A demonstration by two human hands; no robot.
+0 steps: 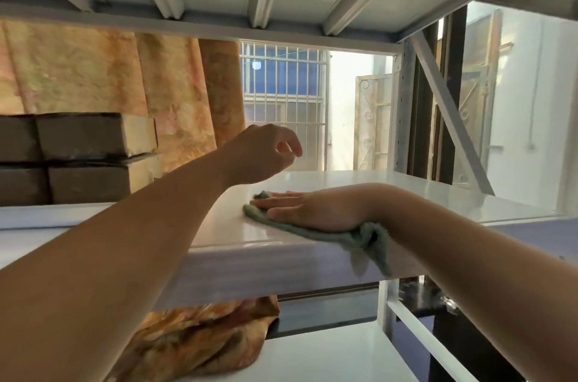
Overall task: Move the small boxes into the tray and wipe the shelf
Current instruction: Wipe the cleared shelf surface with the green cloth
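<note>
**Shelf wipe under way**

Right hand (316, 209) lies flat, grip open, pressing green cloth (359, 237) onto white shelf (406, 194) near its front edge. Left hand (262, 156) hovers, loosely curled, empty. Cloth judged soft, limp; best pressed under the palm. Boxes (93, 156) remain stacked far left; tray unseen.

Green cloth (316, 233) flat on glossy white shelf (391, 194) front edge.

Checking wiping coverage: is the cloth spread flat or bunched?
Partly bunched: the green cloth lies flattened under the right hand, its end crumpled over the shelf edge.
</note>
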